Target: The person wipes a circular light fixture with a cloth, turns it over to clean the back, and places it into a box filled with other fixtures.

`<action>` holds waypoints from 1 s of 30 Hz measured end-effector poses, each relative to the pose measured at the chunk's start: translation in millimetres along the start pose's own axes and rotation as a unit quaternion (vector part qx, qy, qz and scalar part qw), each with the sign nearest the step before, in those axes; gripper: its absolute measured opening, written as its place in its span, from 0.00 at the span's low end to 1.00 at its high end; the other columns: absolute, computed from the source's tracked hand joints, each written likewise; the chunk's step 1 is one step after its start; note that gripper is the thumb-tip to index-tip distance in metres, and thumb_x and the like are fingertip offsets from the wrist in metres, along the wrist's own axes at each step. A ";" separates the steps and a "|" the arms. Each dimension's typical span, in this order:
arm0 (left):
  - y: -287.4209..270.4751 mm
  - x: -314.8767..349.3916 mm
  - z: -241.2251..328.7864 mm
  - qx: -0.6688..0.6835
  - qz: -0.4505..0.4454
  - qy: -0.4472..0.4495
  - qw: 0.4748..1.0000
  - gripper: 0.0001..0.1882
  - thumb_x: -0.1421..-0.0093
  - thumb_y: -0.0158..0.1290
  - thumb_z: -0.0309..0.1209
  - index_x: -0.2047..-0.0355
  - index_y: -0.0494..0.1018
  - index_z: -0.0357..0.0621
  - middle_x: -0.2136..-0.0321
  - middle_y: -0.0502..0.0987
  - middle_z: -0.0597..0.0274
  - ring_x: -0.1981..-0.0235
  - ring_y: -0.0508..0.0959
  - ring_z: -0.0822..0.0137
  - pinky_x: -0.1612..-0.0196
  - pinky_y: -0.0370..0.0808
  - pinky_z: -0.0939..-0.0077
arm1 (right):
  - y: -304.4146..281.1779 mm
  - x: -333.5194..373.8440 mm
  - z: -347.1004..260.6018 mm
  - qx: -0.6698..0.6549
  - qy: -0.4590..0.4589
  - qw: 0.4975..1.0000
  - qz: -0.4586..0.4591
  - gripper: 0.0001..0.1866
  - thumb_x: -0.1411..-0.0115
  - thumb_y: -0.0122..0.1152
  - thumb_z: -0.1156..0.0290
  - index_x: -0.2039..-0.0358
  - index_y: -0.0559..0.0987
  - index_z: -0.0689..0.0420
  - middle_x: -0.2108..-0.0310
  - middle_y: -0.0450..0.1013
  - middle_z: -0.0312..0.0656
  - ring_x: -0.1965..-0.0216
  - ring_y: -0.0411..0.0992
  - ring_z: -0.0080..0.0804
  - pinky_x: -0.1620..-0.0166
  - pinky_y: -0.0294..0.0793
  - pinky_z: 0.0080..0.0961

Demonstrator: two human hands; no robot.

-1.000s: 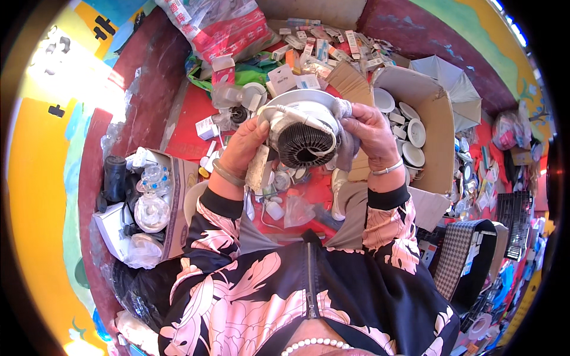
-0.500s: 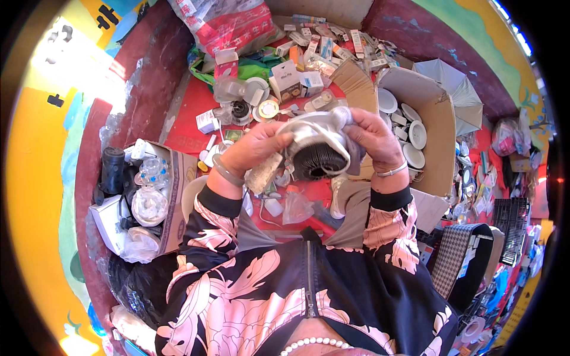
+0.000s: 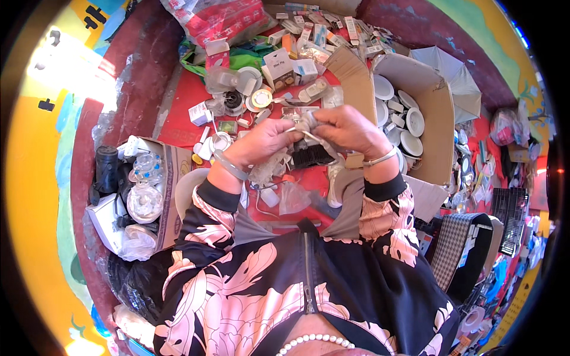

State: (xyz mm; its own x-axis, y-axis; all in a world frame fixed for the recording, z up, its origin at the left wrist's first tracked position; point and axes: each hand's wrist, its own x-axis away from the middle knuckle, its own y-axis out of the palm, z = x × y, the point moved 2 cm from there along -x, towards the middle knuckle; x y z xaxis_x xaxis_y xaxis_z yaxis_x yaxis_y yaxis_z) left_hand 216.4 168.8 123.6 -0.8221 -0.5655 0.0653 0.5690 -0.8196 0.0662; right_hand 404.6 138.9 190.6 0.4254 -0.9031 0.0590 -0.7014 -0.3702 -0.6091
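My left hand [image 3: 262, 141] and my right hand [image 3: 355, 132] meet in the middle over the red ground, fingers pinched on a bundled white cord [image 3: 321, 140]. One length of the cord slants down under my right hand. Just below my fingers is a black finned part [image 3: 312, 156], like a lamp's heat sink; my hands cover most of it, so its link to the cord is hidden. Crumpled clear plastic [image 3: 267, 171] lies beside my left hand. A small white block-shaped piece [image 3: 269, 197] and a clear bag [image 3: 294, 199] lie nearer my body.
At right stands an open cardboard box [image 3: 442, 107] of round white fittings. A carton [image 3: 176, 184] with wrapped rolls and a black cylinder sits at left. Small boxes [image 3: 279, 68] and loose lamp parts are strewn ahead. A folded umbrella [image 3: 452, 77] leans behind the right box.
My hands have drawn closer together, with the white cord bunched between my fingers. The black finned part, plainly visible before, now sits mostly behind my hands.
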 end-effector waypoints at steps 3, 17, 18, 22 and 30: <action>-0.9 3.7 13.5 0.087 0.028 0.055 0.994 0.17 0.38 0.48 0.39 0.57 0.71 0.37 0.65 0.74 0.69 0.65 0.72 0.77 0.60 0.69 0.81 | -15.7 8.0 3.3 -0.145 0.024 0.988 0.043 0.07 0.45 0.52 0.76 0.67 0.76 0.62 0.80 0.71 0.34 0.76 0.69 0.18 0.73 0.68 0.21; -0.2 17.1 19.4 0.334 0.138 0.108 0.926 0.19 0.38 0.46 0.42 0.56 0.68 0.40 0.68 0.76 0.62 0.76 0.76 0.73 0.77 0.73 0.82 | -11.0 15.3 20.6 -0.526 -0.055 0.846 0.073 0.17 0.43 0.56 0.71 0.55 0.73 0.66 0.63 0.72 0.36 0.61 0.69 0.22 0.56 0.68 0.18; -3.3 18.2 17.1 0.321 0.119 0.102 0.934 0.19 0.38 0.46 0.41 0.55 0.67 0.39 0.66 0.76 0.61 0.74 0.76 0.73 0.74 0.74 0.81 | -9.7 16.4 21.0 -0.525 -0.051 0.845 0.089 0.17 0.43 0.55 0.70 0.55 0.73 0.66 0.63 0.72 0.36 0.61 0.69 0.22 0.56 0.68 0.18; -17.1 18.7 16.9 0.287 0.030 0.078 0.954 0.20 0.39 0.48 0.39 0.52 0.67 0.37 0.62 0.75 0.61 0.64 0.76 0.72 0.62 0.75 0.79 | -10.4 16.3 18.4 -0.452 -0.044 0.885 0.099 0.17 0.42 0.55 0.69 0.55 0.72 0.66 0.63 0.72 0.36 0.61 0.68 0.21 0.56 0.67 0.18; -10.5 10.8 15.6 0.141 -0.004 0.030 0.990 0.16 0.39 0.49 0.37 0.59 0.73 0.37 0.65 0.75 0.68 0.65 0.72 0.78 0.62 0.70 0.83 | -11.1 10.6 9.7 -0.183 -0.008 0.983 0.010 0.11 0.39 0.49 0.69 0.60 0.74 0.60 0.72 0.72 0.37 0.69 0.68 0.20 0.66 0.68 0.21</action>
State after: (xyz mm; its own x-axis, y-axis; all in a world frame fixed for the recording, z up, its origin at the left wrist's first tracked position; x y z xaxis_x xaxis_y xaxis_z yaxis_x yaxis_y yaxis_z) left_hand 201.8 172.7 139.1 -0.8216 -0.5700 0.0046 0.5368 -0.7709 0.3428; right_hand 422.4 135.6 190.3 0.4163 -0.9085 0.0362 -0.8673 -0.4088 -0.2839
